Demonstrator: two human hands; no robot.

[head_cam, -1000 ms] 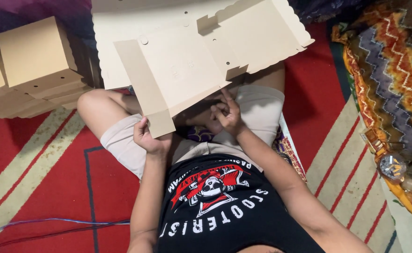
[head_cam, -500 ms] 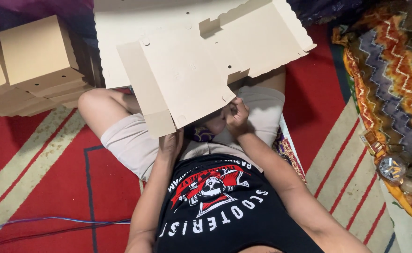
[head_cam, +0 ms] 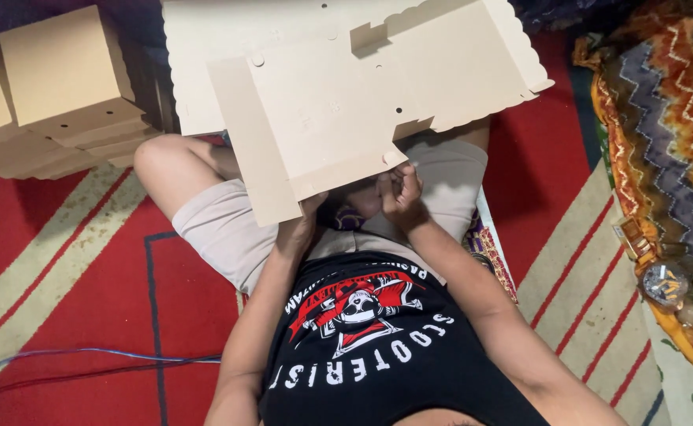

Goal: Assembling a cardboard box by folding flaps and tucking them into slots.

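Both hands have moved in under the flat cardboard box blank (head_cam: 346, 110) since a moment ago. The left hand (head_cam: 303, 225) is now half hidden beneath its near edge, grip unclear; the right hand (head_cam: 400, 193) pinches a flap just above it.

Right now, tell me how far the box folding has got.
Done: folded boxes stacked at upper left. In hand: a flat cardboard blank, with left hand and right hand at its lower edge. Left: its panels lie mostly unfolded; another flat sheet waits beneath.
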